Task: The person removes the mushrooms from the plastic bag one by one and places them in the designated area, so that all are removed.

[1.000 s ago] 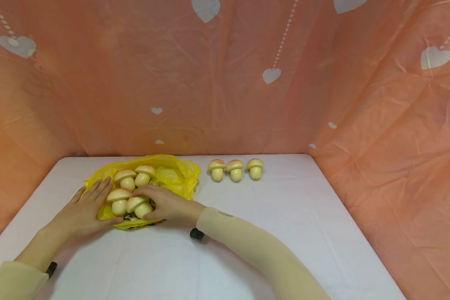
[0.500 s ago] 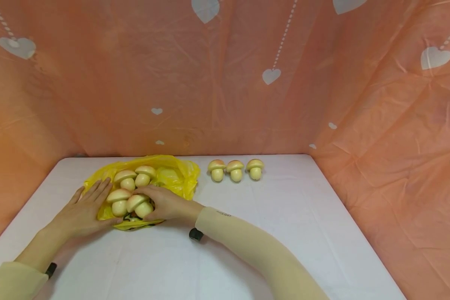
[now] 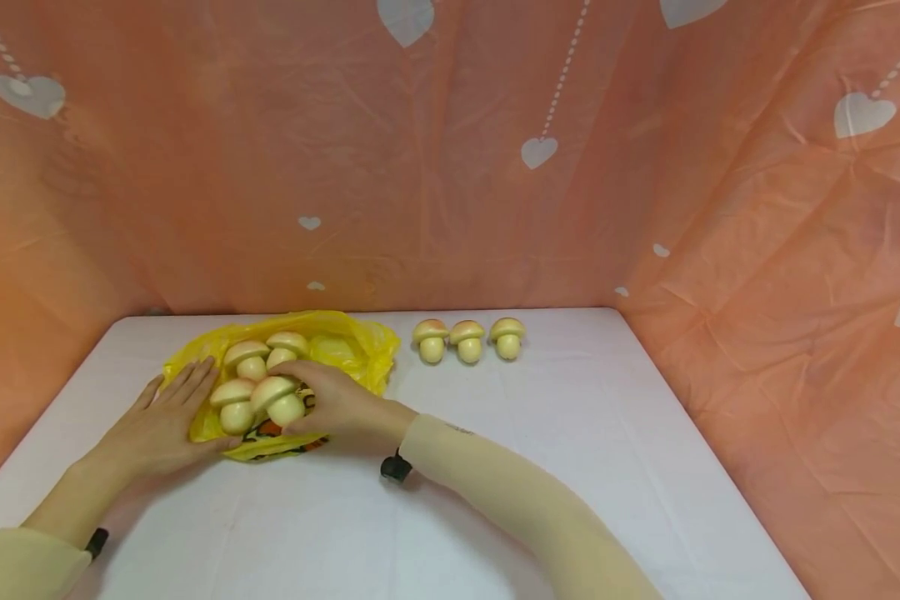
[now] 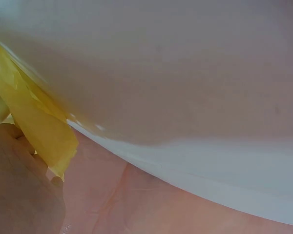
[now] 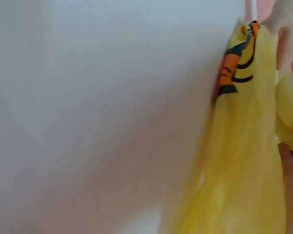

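Head view: one mushroom (image 3: 279, 400) over the bag (image 3: 365, 343), pinched in the right hand's (image 3: 337, 403) fingers, best gripped lightly; left hand (image 3: 161, 423), fingers apart, at the bag's edge, best holding it steady.

Orange fabric walls (image 3: 457, 208) with pale hearts (image 3: 539, 153) flank a white-covered table (image 3: 562, 425) on three sides.

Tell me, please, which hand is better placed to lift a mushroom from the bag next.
Probably the right hand: its thumb and fingers hold one mushroom, while the left hand lies spread along the bag's left edge.
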A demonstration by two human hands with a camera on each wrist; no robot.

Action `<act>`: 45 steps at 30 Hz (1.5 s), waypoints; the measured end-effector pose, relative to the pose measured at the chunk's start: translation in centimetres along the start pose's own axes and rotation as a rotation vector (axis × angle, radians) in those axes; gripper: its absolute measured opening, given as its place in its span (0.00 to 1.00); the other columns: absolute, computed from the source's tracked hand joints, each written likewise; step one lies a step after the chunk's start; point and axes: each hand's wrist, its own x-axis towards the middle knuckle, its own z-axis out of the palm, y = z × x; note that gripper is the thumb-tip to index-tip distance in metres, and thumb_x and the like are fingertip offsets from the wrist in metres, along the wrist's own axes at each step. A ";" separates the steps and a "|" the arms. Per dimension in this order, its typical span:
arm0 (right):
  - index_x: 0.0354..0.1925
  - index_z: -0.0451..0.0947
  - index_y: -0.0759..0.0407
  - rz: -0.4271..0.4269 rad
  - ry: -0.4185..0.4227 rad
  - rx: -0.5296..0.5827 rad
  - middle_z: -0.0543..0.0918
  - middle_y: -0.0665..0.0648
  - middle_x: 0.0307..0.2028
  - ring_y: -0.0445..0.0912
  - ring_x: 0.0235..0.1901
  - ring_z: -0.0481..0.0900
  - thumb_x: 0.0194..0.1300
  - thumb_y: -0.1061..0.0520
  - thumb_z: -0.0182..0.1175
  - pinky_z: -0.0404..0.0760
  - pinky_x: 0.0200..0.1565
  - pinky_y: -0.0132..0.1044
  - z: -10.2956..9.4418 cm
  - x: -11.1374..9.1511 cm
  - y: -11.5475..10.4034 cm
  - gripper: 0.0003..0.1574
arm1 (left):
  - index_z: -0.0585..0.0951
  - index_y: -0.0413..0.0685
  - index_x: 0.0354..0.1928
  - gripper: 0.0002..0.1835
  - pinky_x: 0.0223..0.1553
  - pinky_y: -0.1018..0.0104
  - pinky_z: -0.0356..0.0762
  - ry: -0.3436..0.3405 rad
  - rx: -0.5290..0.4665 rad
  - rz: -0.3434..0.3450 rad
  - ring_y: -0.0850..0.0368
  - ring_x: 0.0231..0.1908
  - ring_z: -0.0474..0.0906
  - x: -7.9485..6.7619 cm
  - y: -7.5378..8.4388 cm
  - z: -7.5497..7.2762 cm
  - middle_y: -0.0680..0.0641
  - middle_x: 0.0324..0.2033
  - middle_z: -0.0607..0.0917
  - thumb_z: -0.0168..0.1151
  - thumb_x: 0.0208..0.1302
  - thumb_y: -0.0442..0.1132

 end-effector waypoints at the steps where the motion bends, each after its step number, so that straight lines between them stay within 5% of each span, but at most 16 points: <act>1: 0.76 0.65 0.50 -0.002 0.009 -0.002 0.73 0.46 0.71 0.34 0.68 0.68 0.64 0.51 0.75 0.67 0.66 0.23 -0.2 -0.1 -0.1 0.48 | 0.45 0.30 0.81 0.62 0.77 0.38 0.20 -0.001 0.003 0.000 0.30 0.80 0.41 0.0 0.0 0.0 0.30 0.81 0.46 0.62 0.66 0.69; 7: 0.76 0.65 0.52 -0.018 0.077 -0.036 0.72 0.52 0.72 0.40 0.71 0.69 0.61 0.50 0.78 0.67 0.68 0.26 -1.5 -1.2 0.1 0.51 | 0.46 0.30 0.81 0.62 0.77 0.39 0.20 0.029 0.017 0.015 0.30 0.79 0.43 0.0 -0.2 0.2 0.30 0.81 0.47 0.63 0.66 0.68; 16: 0.75 0.66 0.51 0.028 0.179 0.056 0.73 0.52 0.72 0.42 0.68 0.72 0.60 0.53 0.79 0.72 0.67 0.31 -3.6 -3.7 0.7 0.51 | 0.45 0.31 0.81 0.62 0.77 0.39 0.20 0.021 0.000 0.011 0.30 0.80 0.42 -0.1 -0.1 0.2 0.30 0.81 0.47 0.63 0.66 0.68; 33: 0.73 0.67 0.62 -0.083 0.378 0.162 0.73 0.58 0.71 0.51 0.66 0.76 0.56 0.65 0.79 0.78 0.65 0.37 -6.6 -8.7 4.1 0.51 | 0.44 0.31 0.81 0.63 0.77 0.41 0.18 0.020 -0.002 0.007 0.31 0.80 0.41 -0.1 -0.2 0.2 0.31 0.81 0.46 0.63 0.66 0.68; 40: 0.72 0.69 0.63 -0.063 0.458 0.155 0.76 0.60 0.66 0.53 0.63 0.77 0.54 0.66 0.80 0.81 0.63 0.49 -8.5 -10.8 6.0 0.50 | 0.45 0.31 0.81 0.62 0.77 0.32 0.29 0.025 -0.003 0.010 0.30 0.80 0.42 -0.1 -0.2 0.1 0.30 0.81 0.47 0.63 0.66 0.68; 45: 0.71 0.69 0.67 -0.002 0.516 0.160 0.77 0.63 0.66 0.55 0.64 0.76 0.53 0.68 0.80 0.80 0.63 0.51 -10.0 -12.4 7.1 0.50 | 0.45 0.31 0.81 0.62 0.77 0.35 0.26 0.017 -0.011 0.003 0.31 0.80 0.40 -0.2 -0.1 0.0 0.30 0.81 0.46 0.63 0.66 0.68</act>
